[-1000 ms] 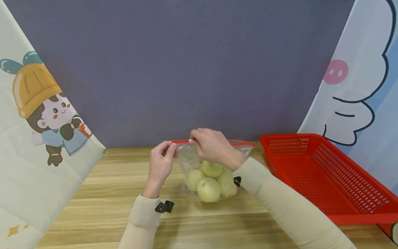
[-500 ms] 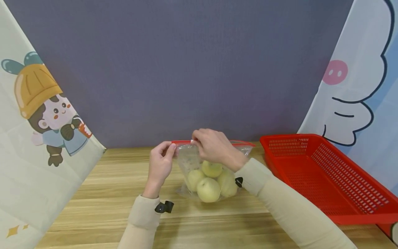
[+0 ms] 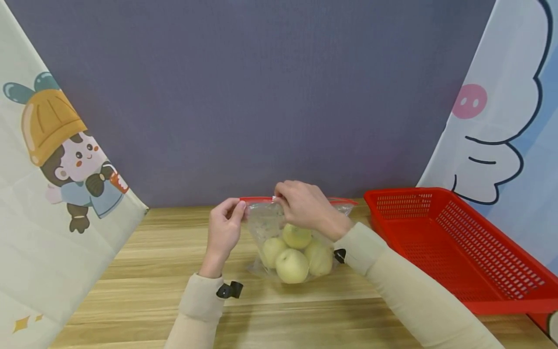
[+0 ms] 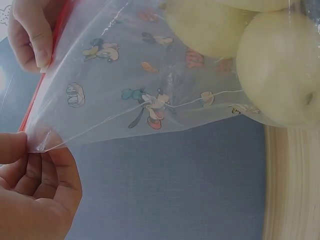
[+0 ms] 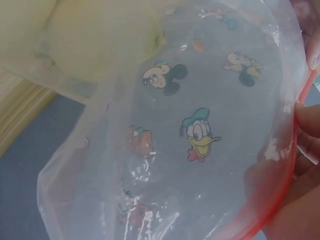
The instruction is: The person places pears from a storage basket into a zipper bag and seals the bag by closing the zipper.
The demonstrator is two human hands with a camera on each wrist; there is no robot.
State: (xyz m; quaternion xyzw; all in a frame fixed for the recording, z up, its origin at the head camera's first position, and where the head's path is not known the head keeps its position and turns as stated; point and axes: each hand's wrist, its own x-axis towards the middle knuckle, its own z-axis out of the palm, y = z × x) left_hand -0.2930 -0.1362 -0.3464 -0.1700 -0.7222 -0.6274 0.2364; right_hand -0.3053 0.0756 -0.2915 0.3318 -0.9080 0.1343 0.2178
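Note:
A clear zip bag (image 3: 263, 223) with printed cartoon figures stands on the wooden table, holding several round, pale yellow-green fruits (image 3: 292, 266). Along its top runs a red zip strip (image 3: 257, 199). My left hand (image 3: 224, 230) pinches the bag's top left corner between thumb and fingers; the left wrist view shows that corner (image 4: 37, 142) drawn taut. My right hand (image 3: 305, 206) pinches the strip near a small white slider (image 3: 274, 198), its fingers curled. To the right of that hand, the two red edges of the mouth stand apart. The right wrist view shows the bag's printed side (image 5: 200, 135) close up.
A red plastic basket (image 3: 436, 252) with slotted walls sits on the right of the table (image 3: 144, 271). Behind rises a dark grey-blue panel (image 3: 279, 97). Printed cartoon cloths flank both sides.
My right hand has slid a little to the right along the red strip, and the white slider has moved with it. My left hand has stayed at the corner.

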